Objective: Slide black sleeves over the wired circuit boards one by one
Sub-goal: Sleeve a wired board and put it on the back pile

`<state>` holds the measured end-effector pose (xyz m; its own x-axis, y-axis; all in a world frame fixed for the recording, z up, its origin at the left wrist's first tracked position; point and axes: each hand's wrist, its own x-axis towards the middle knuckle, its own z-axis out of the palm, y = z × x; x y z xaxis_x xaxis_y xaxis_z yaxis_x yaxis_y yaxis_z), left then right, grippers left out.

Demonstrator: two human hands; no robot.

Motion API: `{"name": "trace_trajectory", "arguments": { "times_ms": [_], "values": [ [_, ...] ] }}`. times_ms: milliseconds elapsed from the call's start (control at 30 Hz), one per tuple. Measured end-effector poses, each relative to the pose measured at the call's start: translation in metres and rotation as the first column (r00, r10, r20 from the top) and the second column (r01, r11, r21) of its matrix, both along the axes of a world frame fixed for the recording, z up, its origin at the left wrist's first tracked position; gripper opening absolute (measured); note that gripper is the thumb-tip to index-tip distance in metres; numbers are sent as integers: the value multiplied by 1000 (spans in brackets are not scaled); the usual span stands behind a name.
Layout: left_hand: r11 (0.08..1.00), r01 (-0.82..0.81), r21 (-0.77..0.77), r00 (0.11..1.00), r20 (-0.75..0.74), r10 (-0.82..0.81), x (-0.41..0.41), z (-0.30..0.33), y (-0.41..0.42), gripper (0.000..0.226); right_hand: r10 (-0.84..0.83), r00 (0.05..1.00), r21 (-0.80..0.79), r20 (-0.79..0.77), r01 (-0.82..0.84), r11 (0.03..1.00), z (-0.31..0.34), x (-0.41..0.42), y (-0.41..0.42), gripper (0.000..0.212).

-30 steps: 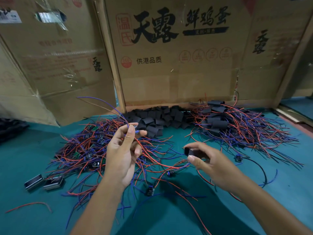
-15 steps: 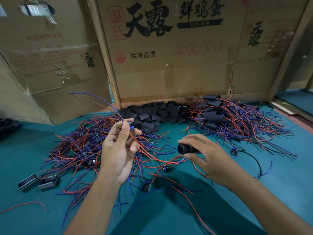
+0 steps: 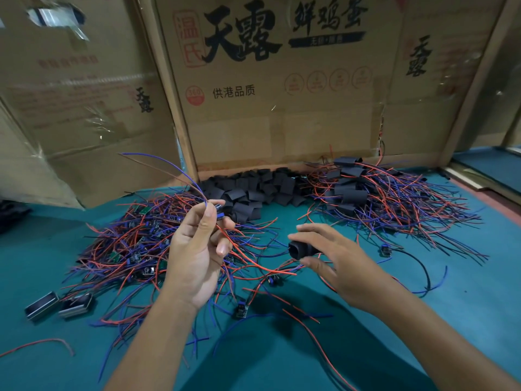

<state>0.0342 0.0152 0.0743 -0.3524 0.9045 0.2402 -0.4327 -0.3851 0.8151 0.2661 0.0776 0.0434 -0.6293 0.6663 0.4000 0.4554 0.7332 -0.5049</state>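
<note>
My left hand (image 3: 197,249) pinches a small wired circuit board (image 3: 220,211) at its fingertips, with blue and red wires trailing up and to the left. My right hand (image 3: 335,258) holds one black sleeve (image 3: 303,249) between thumb and fingers, its open end facing left toward the board. A gap of about a hand's width separates board and sleeve. Loose black sleeves (image 3: 253,190) lie heaped at the back centre. A tangle of bare wired boards (image 3: 132,244) lies on the left. Sleeved boards with wires (image 3: 366,193) are piled at the back right.
The work surface is a green mat (image 3: 451,320). Cardboard box walls (image 3: 282,108) stand behind the piles. Two small metal parts (image 3: 59,306) lie at the left front. A few loose boards (image 3: 241,309) and stray wires lie between my arms.
My right hand has turned the sleeve so its open end faces the board and has shifted slightly left. My left hand keeps the board raised in about the same place.
</note>
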Motion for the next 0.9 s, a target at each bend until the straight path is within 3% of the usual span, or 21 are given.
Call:
{"name": "trace_trajectory", "arguments": {
  "times_ms": [267,533,800,900],
  "values": [
    [1000,-17,24,1000,24,17,-2,-1,1,11,51,997,5,66,-51,999,-3,1,0,39],
    [999,-25,33,1000,-15,25,-3,-2,2,14,136,990,-58,24,-135,989,-4,5,5,36],
    [999,-19,37,999,-35,20,0,-2,1,12,129,990,-50,49,-126,991,-1,2,2,37],
    [999,27,30,998,-57,-25,8,-5,1,7,72,991,23,111,-75,997,-1,-1,-1,43]
  ]
}}
